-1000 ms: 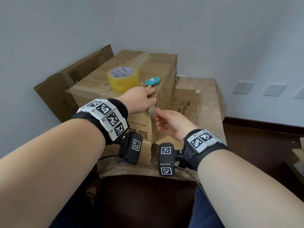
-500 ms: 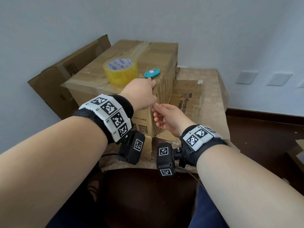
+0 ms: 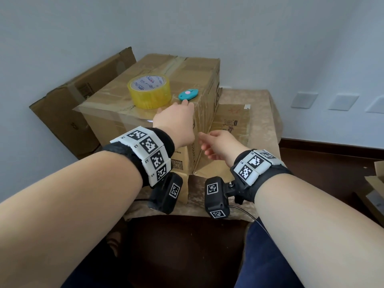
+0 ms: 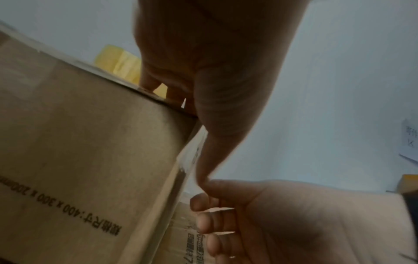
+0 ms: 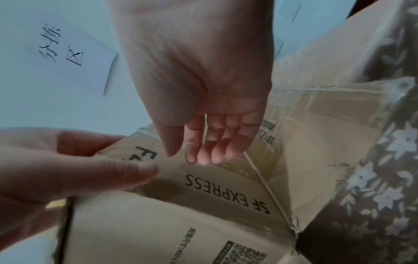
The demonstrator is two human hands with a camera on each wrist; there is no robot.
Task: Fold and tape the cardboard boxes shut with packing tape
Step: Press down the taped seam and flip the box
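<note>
1. Nearest the person, the right hand hangs just off the box's near right corner, fingers loosely curled and apart, holding nothing; the right wrist view shows its fingertips just short of the printed side wall.
2. The left hand rests over the box's near top edge at that same corner. Its fingers lie on the lid and its thumb presses the side wall, so it is spread on the cardboard and clamped on nothing.
3. The box stands on a bench draped in patterned cloth. Its flaps are folded down and glossy tape strips already cross the lid and run over the near edge.
4. On the lid, just beyond the left hand, sits the yellow tape roll, with a teal cutter just to its right.
5. Right of the box, a flattened carton lies on the bench; left of it, another box leans against the wall.
6. Judgement: this box looks nearly sealed, with only the corner tape left to smooth; the other cartons seem still to be done.
</note>
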